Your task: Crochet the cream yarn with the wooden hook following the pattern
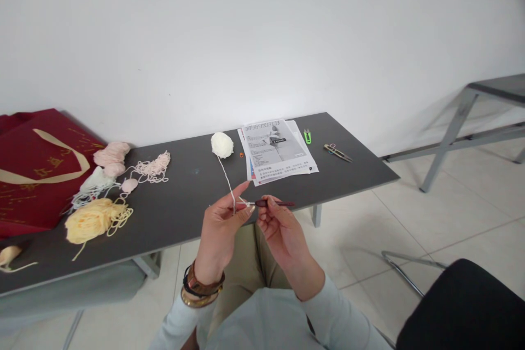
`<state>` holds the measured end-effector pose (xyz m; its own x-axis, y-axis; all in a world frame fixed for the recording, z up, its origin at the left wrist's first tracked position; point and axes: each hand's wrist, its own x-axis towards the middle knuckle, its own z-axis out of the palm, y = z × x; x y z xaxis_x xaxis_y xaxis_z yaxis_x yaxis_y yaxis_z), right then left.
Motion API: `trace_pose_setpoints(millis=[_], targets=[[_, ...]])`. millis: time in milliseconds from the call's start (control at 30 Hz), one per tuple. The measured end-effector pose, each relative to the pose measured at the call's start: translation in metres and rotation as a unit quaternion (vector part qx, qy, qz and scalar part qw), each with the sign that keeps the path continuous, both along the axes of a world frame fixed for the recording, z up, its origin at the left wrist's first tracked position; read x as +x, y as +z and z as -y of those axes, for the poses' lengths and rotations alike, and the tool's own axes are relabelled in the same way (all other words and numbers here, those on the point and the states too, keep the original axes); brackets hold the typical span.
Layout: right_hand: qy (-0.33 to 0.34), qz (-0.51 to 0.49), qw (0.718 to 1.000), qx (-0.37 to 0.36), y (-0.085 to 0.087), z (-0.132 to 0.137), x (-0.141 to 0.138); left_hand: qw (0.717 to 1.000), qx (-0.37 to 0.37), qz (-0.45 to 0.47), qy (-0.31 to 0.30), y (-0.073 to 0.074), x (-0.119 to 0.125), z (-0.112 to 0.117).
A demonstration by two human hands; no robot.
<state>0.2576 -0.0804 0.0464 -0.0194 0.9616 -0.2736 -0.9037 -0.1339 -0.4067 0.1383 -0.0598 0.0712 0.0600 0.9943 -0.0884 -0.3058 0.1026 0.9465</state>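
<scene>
My left hand (221, 229) is raised over the front edge of the dark table (192, 202), fingers pinched on a cream yarn strand (226, 180). That strand runs up to a small cream yarn ball (222, 144) on the table. My right hand (283, 229) sits close beside the left, fingers closed on a dark brown crochet hook (274, 203) whose tip meets the yarn at my left fingertips. Bracelets circle my left wrist.
Yellow yarn (92, 220), pink yarn balls (110, 156) and loose pink yarn (153, 168) lie at the table's left, beside a red bag (36, 169). Printed sheets (276, 150), green snips (307, 136) and small scissors (337, 152) lie at the right. A black chair (463, 306) stands near right.
</scene>
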Motion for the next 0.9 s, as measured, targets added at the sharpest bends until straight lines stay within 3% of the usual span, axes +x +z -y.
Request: trace_pose_setpoints(millis=[367,467,533,600,633,733,767,800,833,867,900], targets=[[0.004,0.017,1.0,0.016,-0.003,-0.004,0.001,0.998,0.025,-0.059,-0.01,0.0,-0.006,-0.005],[-0.037,0.086,0.995,0.043,-0.004,-0.005,0.0,0.994,0.048,-0.093,0.03,-0.002,-0.004,-0.005],[-0.088,0.181,0.977,0.072,-0.005,-0.003,-0.001,0.992,0.058,-0.102,0.054,-0.004,-0.001,-0.004],[-0.153,0.319,0.927,0.122,-0.007,0.001,-0.001,0.992,0.062,-0.093,0.067,-0.006,0.002,-0.004],[-0.183,0.397,0.885,0.159,-0.009,0.004,0.0,0.993,0.059,-0.08,0.07,-0.006,0.004,-0.004],[-0.23,0.593,0.704,0.317,-0.012,0.013,0.004,0.999,0.01,0.0,0.048,-0.004,0.003,-0.007],[-0.229,0.626,0.652,0.36,-0.013,0.015,0.005,0.999,-0.017,0.034,0.024,-0.002,0.001,-0.009],[-0.227,0.642,0.619,0.391,-0.014,0.016,0.006,0.997,-0.046,0.067,-0.01,0.0,-0.002,-0.011],[-0.226,0.64,0.612,0.406,-0.015,0.016,0.007,0.992,-0.075,0.086,-0.045,0.002,-0.005,-0.013],[-0.23,0.622,0.629,0.406,-0.016,0.014,0.007,0.986,-0.104,0.095,-0.089,0.005,-0.009,-0.016],[-0.232,0.59,0.667,0.392,-0.018,0.012,0.006,0.978,-0.125,0.099,-0.133,0.007,-0.012,-0.019]])
